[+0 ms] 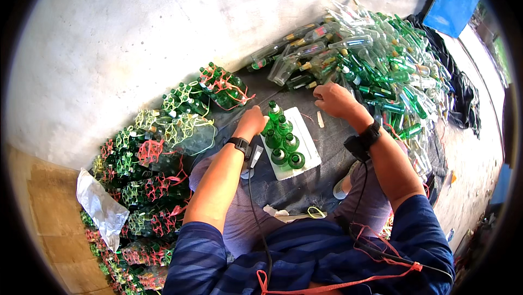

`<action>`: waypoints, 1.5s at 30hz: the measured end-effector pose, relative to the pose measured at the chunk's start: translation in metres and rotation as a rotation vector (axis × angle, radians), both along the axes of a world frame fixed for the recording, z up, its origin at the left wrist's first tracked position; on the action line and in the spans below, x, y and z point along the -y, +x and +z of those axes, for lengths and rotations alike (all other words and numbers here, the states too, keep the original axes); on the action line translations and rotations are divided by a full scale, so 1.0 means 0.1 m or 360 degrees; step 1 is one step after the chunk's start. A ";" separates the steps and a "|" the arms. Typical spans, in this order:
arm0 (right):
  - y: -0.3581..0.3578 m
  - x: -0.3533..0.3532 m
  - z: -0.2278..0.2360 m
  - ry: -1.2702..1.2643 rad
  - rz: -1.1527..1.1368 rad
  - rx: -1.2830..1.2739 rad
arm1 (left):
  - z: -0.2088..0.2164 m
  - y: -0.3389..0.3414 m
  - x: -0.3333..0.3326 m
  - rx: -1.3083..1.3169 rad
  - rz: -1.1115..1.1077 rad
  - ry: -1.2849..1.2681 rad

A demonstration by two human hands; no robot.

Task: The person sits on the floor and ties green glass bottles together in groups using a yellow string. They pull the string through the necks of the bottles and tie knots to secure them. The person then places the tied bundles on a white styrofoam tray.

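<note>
Several green glass bottles (pixel 291 142) stand upright and close together on a white board (pixel 310 156) in front of me. My left hand (pixel 253 122) is closed at the left side of this group, right beside the nearest bottles. What its fingers grip, if anything, is hidden. Farther right and forward, my right hand (pixel 333 100) is held with curled fingers, close to the front of a heap of loose bottles (pixel 354 50). Whatever it may hold is too small to make out. The standing bottles show open necks.
Bundles of green bottles tied with red and yellow strapping (pixel 158 186) are stacked along my left. A silver sheet (pixel 102 208) lies over some. A white wall (pixel 152 28) rises behind. Black plastic (pixel 463 88) edges the heap at right, near a blue panel (pixel 451 2).
</note>
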State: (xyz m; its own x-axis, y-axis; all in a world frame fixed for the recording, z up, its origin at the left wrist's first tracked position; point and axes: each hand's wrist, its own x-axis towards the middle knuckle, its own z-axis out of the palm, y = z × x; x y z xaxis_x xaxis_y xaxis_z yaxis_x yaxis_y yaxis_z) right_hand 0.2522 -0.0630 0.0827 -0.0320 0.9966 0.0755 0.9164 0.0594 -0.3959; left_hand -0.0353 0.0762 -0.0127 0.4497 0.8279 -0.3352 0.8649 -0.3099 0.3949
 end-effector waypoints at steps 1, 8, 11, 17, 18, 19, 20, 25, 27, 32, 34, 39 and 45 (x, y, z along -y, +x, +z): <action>0.00 0.00 -0.03 0.0023 0.0014 0.0023 | 0.00 0.00 0.00 0.0013 -0.0016 0.0000; 0.00 0.02 0.01 -0.0113 -0.0042 -0.0014 | 0.01 0.01 0.00 0.0007 -0.0099 0.0029; 0.04 -0.01 -0.12 -0.0128 -0.0005 0.0011 | 0.05 0.04 0.02 -0.0045 -0.0144 0.0007; 0.02 0.00 -0.14 -0.0279 -0.0030 0.0074 | 0.05 0.03 0.03 -0.0129 -0.0232 0.0129; 0.02 0.00 -0.14 -0.0300 -0.0032 0.0080 | 0.06 0.03 0.03 -0.0144 -0.0242 0.0134; 0.02 -0.01 -0.15 -0.0303 -0.0020 0.0079 | 0.08 0.03 0.03 -0.0158 -0.0251 0.0139; 0.03 -0.01 -0.17 -0.0307 -0.0011 0.0076 | 0.10 0.03 0.04 -0.0174 -0.0262 0.0143; 0.03 -0.04 -0.26 -0.0213 0.0059 0.0087 | 0.23 0.04 0.06 -0.0241 -0.0294 0.0097; 0.08 -0.04 -0.30 -0.0219 0.0077 0.0109 | 0.31 0.08 0.08 -0.0245 -0.0295 0.0117; 0.04 -0.04 -0.32 -0.0378 0.0139 0.0118 | 0.48 0.02 0.12 -0.0315 -0.0279 0.0106; 0.04 -0.05 -0.31 -0.0445 0.0193 0.0133 | 0.57 -0.01 0.10 -0.0392 -0.0290 0.0182; 0.11 0.00 -0.42 -0.0473 0.0182 0.0104 | 1.09 -0.01 0.11 -0.0148 -0.0101 0.0187; 0.08 0.12 -0.26 -0.0615 0.0123 0.0160 | 1.14 -0.08 0.14 -0.0011 -0.0069 0.0278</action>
